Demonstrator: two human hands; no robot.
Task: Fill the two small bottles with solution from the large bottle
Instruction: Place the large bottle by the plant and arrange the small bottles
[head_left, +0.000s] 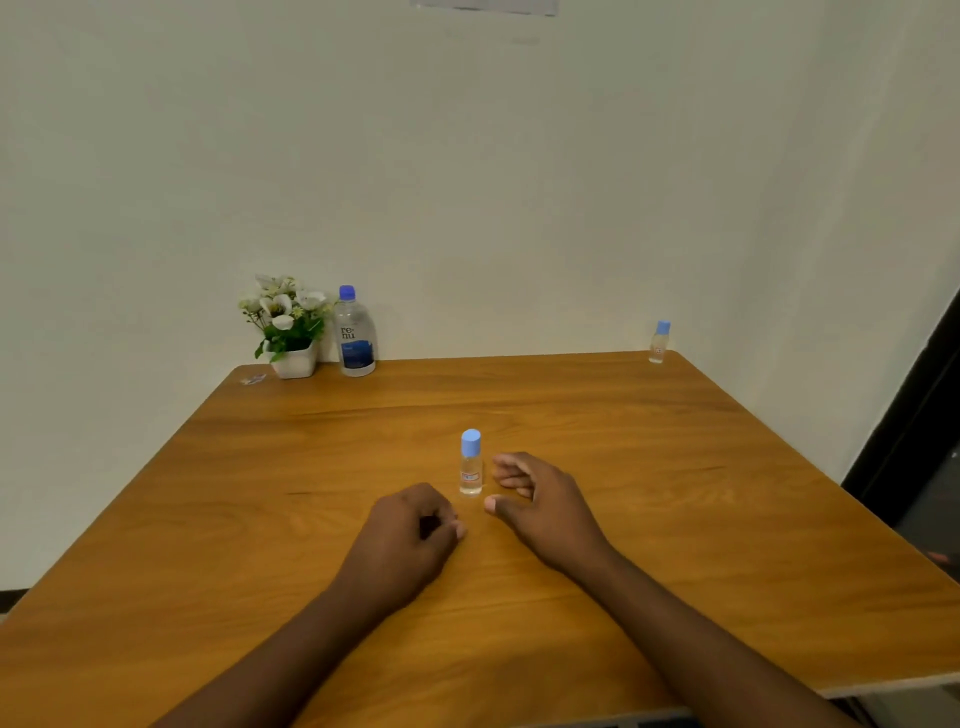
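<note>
A small clear bottle (470, 465) with a light blue cap stands upright in the middle of the wooden table (675, 493). My right hand (540, 499) lies just right of it, fingers apart, not touching it. My left hand (410, 530) rests below and left of the bottle with its fingers curled in, holding nothing. A second small bottle (660, 343), also capped, stands at the far right corner. The large clear bottle (355, 332) with a blue cap and blue label stands at the far left by the wall.
A white pot of white flowers (285, 327) sits beside the large bottle at the back left. A small scrap (253, 380) lies near the far left corner. Walls close off the back and right sides; a dark doorway (924, 441) is at the right.
</note>
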